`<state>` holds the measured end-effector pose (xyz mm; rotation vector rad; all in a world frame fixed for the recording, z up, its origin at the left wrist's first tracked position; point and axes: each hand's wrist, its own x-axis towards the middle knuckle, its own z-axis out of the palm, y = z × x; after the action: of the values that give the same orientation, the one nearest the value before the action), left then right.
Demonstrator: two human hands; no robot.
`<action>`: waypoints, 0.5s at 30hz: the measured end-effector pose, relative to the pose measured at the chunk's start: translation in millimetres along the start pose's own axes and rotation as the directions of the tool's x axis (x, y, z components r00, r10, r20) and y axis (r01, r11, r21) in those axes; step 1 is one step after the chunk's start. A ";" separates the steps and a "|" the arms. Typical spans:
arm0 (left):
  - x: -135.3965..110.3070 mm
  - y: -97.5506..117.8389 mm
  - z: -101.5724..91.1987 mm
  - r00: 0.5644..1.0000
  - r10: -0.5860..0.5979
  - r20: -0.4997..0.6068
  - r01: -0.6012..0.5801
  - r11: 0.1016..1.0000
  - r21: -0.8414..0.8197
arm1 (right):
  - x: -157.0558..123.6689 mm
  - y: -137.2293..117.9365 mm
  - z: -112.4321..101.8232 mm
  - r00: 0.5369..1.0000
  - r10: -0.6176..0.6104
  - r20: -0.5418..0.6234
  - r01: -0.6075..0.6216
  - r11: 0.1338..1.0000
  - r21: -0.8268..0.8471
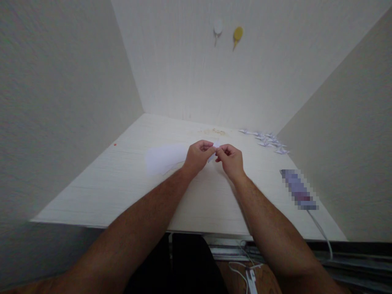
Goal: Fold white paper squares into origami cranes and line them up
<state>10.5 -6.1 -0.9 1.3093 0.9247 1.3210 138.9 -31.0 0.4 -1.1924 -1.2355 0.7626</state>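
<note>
Both hands meet above the middle of the white table, with a small folded piece of white paper [216, 144] between them. My left hand [199, 156] pinches its left side between thumb and fingers. On the other side my right hand [230, 158] is closed, thumb and index fingertip on the paper. Fingers cover much of the piece, so its exact folded shape is hard to make out. A larger stack or sheet of white paper [165, 158] lies flat on the table just left of my left hand.
Several folded white paper figures [269, 141] sit at the table's back right. A blurred-out phone-like device [298, 190] with a cable [321, 230] lies near the right wall. Brownish marks [216, 131] show by the back wall. Two hooks [238, 33] hang there. Below is a power strip [251, 279].
</note>
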 end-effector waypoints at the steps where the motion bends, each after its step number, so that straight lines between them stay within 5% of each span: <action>1: 0.1 -0.8 0.1 1.000 0.003 0.006 -0.003 1.000 0.000 | -0.2 -0.6 0.0 1.000 -0.015 -0.004 0.015 0.999 -0.030; 15: 3.2 -13.3 -3.0 0.993 0.089 0.079 -0.096 0.991 0.091 | 0.2 2.1 0.2 0.999 -0.024 -0.043 0.024 1.000 -0.018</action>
<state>9.8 -0.1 -13.5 1.4807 0.8925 1.3028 139.1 -30.2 -1.5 -1.2006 -1.2212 0.7057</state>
